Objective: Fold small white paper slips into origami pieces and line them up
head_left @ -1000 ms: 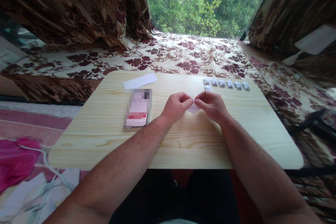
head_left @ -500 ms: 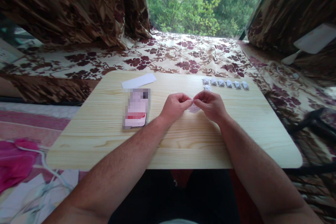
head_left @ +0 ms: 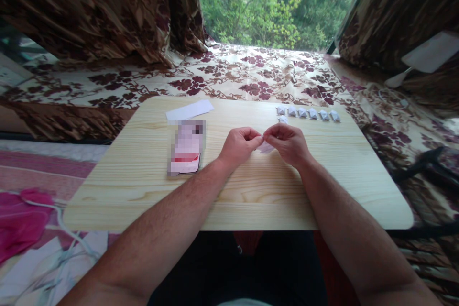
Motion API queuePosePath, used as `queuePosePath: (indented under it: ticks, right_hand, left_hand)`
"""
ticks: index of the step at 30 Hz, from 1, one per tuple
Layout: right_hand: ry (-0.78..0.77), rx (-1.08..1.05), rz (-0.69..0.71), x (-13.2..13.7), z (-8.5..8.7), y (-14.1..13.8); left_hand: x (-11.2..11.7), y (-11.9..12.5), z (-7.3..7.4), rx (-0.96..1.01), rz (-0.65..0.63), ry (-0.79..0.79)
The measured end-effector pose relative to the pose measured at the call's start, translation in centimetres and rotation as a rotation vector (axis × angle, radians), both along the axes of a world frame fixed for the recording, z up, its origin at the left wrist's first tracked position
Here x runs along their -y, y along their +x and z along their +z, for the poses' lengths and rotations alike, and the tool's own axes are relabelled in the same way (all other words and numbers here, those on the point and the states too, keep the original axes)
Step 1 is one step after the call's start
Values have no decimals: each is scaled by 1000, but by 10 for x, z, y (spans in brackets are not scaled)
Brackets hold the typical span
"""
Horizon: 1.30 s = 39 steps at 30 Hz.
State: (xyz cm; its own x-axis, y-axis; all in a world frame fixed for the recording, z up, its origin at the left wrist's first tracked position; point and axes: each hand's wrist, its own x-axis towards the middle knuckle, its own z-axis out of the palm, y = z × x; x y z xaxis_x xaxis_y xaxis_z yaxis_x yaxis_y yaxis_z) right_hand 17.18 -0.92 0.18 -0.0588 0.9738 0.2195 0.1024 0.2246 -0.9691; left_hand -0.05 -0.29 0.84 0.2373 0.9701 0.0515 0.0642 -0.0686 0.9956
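Between my two hands is a small piece of white paper (head_left: 267,147), pinched near its top edge. My left hand (head_left: 242,143) grips it with thumb and forefinger closed, and my right hand (head_left: 289,142) does the same from the other side. The fingertips nearly meet and hide part of the paper, so its exact folds cannot be made out. Just beyond my right hand stands a small folded white paper piece (head_left: 283,119). Behind it runs a row of several similar folded paper pieces (head_left: 302,113).
A phone (head_left: 186,148), partly blurred out, lies on the left of the wooden table (head_left: 251,201). White paper strips (head_left: 190,110) rest behind it. Floral cloth (head_left: 258,71) covers the ledge beyond. A white lamp-like object (head_left: 430,52) stands at the right.
Both hands stay in nearly the same place, still pinching the paper. The paper's visible part has shifted slightly below the fingers.
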Motion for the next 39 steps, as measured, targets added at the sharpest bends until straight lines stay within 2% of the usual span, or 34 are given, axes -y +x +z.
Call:
queuePosePath:
  ticks: [9,19,39]
  right_hand:
    - [-23,5,-26,2,2,-4]
    - [-154,-20,-17,2,8,-4]
    - [-138,48,-41,3,8,-3]
  left_hand:
    - [0,1,0,24,40,-6]
    - [-2,2,0,52,77,-14]
    - [1,2,5,11,62,-24]
